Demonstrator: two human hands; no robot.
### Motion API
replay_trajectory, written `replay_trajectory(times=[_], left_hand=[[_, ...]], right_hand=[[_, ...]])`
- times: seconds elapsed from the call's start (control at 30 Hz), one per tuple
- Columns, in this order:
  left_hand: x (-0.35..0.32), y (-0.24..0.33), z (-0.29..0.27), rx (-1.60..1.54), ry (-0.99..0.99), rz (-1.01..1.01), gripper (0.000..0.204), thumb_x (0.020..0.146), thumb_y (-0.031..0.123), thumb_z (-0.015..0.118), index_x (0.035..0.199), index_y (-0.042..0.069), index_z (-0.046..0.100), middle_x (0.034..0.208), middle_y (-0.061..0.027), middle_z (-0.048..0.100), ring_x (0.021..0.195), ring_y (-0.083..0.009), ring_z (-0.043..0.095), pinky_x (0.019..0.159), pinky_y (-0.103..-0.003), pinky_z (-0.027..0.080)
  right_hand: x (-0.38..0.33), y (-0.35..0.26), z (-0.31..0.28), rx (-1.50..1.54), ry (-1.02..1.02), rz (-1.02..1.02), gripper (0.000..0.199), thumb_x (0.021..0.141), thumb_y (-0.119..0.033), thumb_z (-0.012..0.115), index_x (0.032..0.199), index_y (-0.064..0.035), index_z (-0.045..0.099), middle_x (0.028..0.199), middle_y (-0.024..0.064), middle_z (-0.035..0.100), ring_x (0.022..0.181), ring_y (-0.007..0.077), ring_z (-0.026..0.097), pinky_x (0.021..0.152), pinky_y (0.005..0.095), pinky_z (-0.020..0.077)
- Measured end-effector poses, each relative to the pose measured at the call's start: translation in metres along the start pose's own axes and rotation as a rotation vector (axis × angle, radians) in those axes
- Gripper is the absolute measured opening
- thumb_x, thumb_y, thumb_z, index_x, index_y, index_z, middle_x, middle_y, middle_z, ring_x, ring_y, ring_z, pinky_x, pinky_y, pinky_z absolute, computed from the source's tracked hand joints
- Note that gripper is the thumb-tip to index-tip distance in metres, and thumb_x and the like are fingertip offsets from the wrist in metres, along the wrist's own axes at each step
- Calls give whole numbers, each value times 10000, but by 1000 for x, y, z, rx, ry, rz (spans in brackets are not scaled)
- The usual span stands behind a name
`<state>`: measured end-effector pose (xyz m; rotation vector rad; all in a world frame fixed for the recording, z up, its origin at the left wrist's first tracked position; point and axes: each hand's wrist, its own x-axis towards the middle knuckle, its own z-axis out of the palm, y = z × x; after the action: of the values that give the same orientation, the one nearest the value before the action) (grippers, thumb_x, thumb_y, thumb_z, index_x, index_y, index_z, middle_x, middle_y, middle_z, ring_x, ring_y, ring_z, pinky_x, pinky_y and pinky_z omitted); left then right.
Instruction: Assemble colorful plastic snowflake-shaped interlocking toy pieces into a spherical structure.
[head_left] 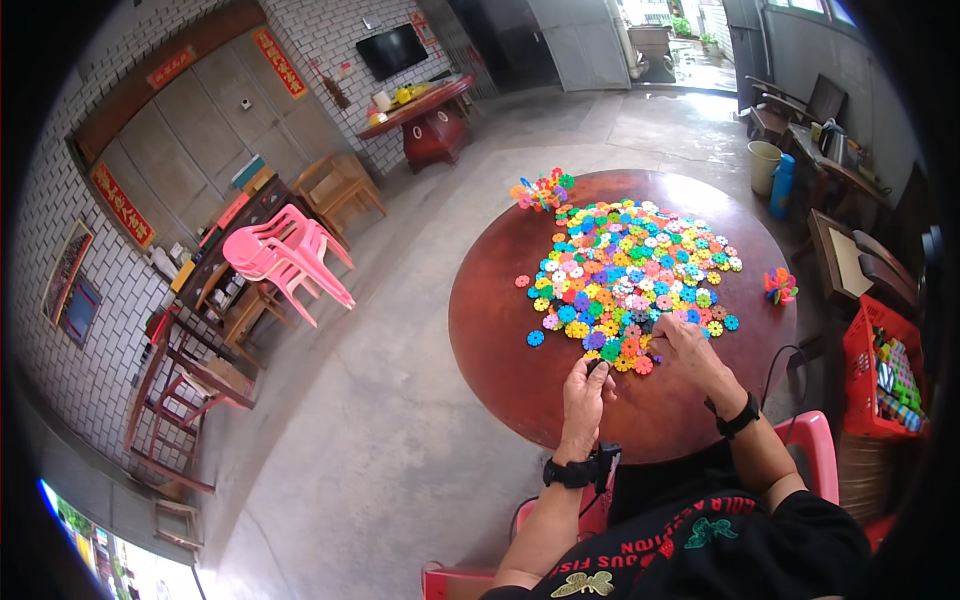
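Discs (632, 270) just beyond left hand (583, 398), dark piece (596, 367) pinched

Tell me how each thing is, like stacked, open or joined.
Small colourful flower-shaped plastic discs: loose, heaped
Multicoloured plastic cluster, far side: joined
Mostly red plastic cluster, right side: joined
Flat black rectangular television: screen dark
Pink plastic armchairs: stacked
Bright doorway: open
Red rectangular plastic crate: filled
Left hand: pinching a small dark piece
Right hand: curled by discs, grip unclear
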<state>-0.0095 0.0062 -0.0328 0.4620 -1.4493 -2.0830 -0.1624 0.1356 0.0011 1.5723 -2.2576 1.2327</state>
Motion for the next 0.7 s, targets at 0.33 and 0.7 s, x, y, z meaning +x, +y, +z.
replay_trajectory(times=[0.33, 0.7], left_hand=[[3, -2, 0, 57, -13, 12, 129, 939, 188, 561, 887, 70, 553, 713, 8, 557, 617, -64, 520, 557, -223, 465], [-2, 1, 4, 101, -6, -17, 131, 947, 179, 543, 880, 68, 555, 681, 7, 568, 590, -75, 524, 559, -218, 447]], right_hand=[[-5, -30, -6, 190, 23, -4, 102, 838, -41, 531, 907, -19, 459, 705, 149, 566, 652, 333, 578, 571, 404, 431], [-9, -39, -28, 229, 19, -19, 54, 829, -53, 549, 868, -16, 540, 675, 121, 599, 628, 275, 605, 567, 363, 457]])
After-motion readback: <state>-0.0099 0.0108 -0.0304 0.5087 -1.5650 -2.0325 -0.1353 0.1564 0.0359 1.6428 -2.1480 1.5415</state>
